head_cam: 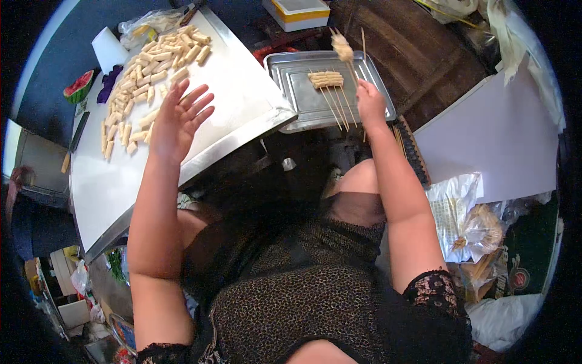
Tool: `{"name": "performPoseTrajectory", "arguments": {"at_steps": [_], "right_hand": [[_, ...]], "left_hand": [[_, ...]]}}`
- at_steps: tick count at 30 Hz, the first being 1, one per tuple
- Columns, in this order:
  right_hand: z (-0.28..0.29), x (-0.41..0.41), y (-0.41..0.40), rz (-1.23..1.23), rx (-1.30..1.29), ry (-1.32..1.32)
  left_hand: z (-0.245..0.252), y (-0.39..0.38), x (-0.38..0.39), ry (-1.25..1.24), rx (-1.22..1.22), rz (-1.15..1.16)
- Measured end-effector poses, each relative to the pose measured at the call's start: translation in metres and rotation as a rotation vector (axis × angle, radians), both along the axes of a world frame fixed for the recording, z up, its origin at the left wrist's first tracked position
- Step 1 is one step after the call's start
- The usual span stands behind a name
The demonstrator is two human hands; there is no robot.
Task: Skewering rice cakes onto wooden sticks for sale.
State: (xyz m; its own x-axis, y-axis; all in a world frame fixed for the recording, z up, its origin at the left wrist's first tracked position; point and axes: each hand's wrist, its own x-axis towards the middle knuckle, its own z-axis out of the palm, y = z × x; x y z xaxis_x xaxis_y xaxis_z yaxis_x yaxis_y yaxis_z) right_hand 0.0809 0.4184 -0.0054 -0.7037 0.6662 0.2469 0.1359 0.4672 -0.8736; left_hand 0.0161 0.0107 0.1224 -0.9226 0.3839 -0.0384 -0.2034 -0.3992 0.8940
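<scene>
My left hand (179, 120) is over the white tabletop (241, 82), palm turned inward and fingers apart, with nothing in it. Beyond it and to its left lies a heap of short, pale food rolls (145, 75), perhaps tofu skin. My right hand (370, 102) grips a bamboo skewer (353, 72) by its lower part. Blurred pale food (342, 48) is threaded near the skewer's upper end, above the far rim of a metal tray (295, 107). Several skewered rolls (326, 79) lie side by side in the tray, their sticks pointing towards me.
A knife (79, 132) lies along the table's left edge, near a cut watermelon (79, 86) and a purple cloth (109, 84). Another stick (363, 43) crosses the tray's far rim. Loose skewers (400, 141) lie right of my forearm. Plastic bags (482, 227) sit at lower right.
</scene>
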Motion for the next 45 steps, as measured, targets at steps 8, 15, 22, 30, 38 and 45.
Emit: {"name": "performPoseTrajectory", "arguments": {"at_steps": [8, 15, 22, 30, 38, 45], "right_hand": [[-0.083, -0.037, 0.059, -0.097, 0.329, -0.555], [-0.069, -0.038, 0.061, -0.071, 0.461, -0.888], [-0.042, -0.048, 0.053, -0.046, 0.552, -0.011], [0.083, -0.012, -0.151, 0.433, -0.189, 0.313], [0.063, -0.017, -0.156, 0.525, -0.383, 0.327], [0.072, -0.019, -0.164, 0.53, -0.386, 0.329]], "left_hand": [[-0.002, -0.034, -0.01, 0.152, 0.003, 0.172], [0.001, -0.076, -0.039, 0.231, -0.005, 0.572], [-0.042, -0.132, -0.084, 0.548, -1.043, 0.625], [-0.043, -0.11, -0.066, 0.578, -1.676, 0.272], [-0.034, -0.098, -0.06, 0.917, -1.505, 0.385], [-0.019, -0.05, -0.058, 0.999, -1.525, 0.201]]}}
